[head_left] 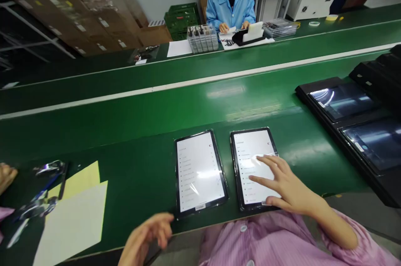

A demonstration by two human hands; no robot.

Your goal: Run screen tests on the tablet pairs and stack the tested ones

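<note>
Two tablets lie face up side by side on the green bench, both screens lit with a white list page. Over the lower part of the right tablet [247, 174] is my right hand [283, 184], its fingers spread; whether a fingertip touches the glass I cannot tell. My left hand [150, 232] hovers by the bench's front edge, just off the lower left corner of the left tablet [199, 170]. Its fingers are loosely curled and apart, with nothing in them. A small label sits at the bottom edge of each tablet.
At right, a black tray [332, 122] holds dark-screened tablets. Yellowish paper sheets [75, 216] and shiny plastic-wrapped items [40, 203] lie at left, near another person's hand [6, 176]. Across the line sits a co-worker in blue [232, 5] beside a clear box [203, 39].
</note>
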